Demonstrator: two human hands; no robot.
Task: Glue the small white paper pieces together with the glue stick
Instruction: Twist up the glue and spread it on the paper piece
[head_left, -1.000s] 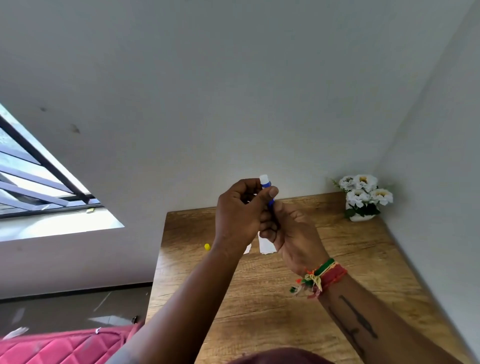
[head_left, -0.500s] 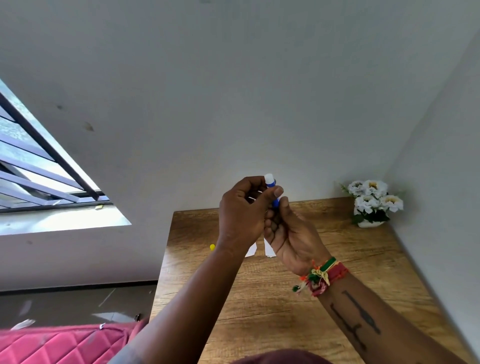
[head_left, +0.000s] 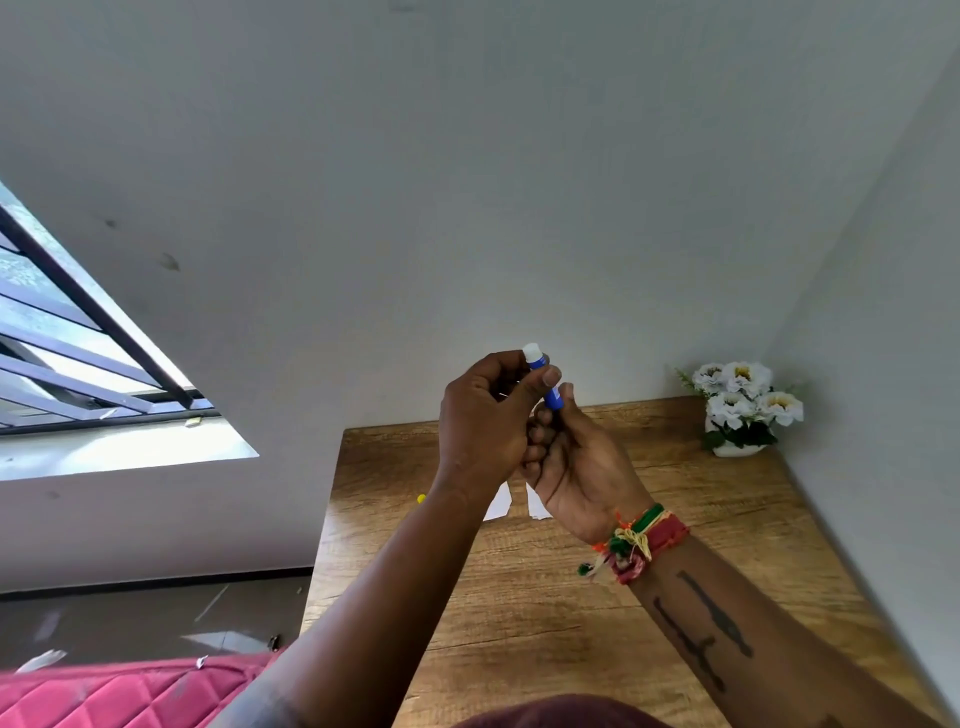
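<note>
A blue glue stick (head_left: 550, 396) with a white tip (head_left: 532, 352) is held up above the wooden table (head_left: 727, 545). My left hand (head_left: 485, 421) pinches its upper part between thumb and fingers. My right hand (head_left: 576, 462) grips its lower end, palm turned up. Two small white paper pieces (head_left: 500, 503) (head_left: 535, 506) lie on the table below my hands, partly hidden by them.
A white pot of white flowers (head_left: 743, 408) stands in the table's far right corner against the walls. A small yellow object (head_left: 421, 499) lies near the table's left edge. A pink quilted cushion (head_left: 114, 696) sits at lower left, beside a barred window (head_left: 67, 353).
Both hands stay together on the glue stick, slightly higher in view. The camera has shifted a little, so the table and flowers sit further right.
</note>
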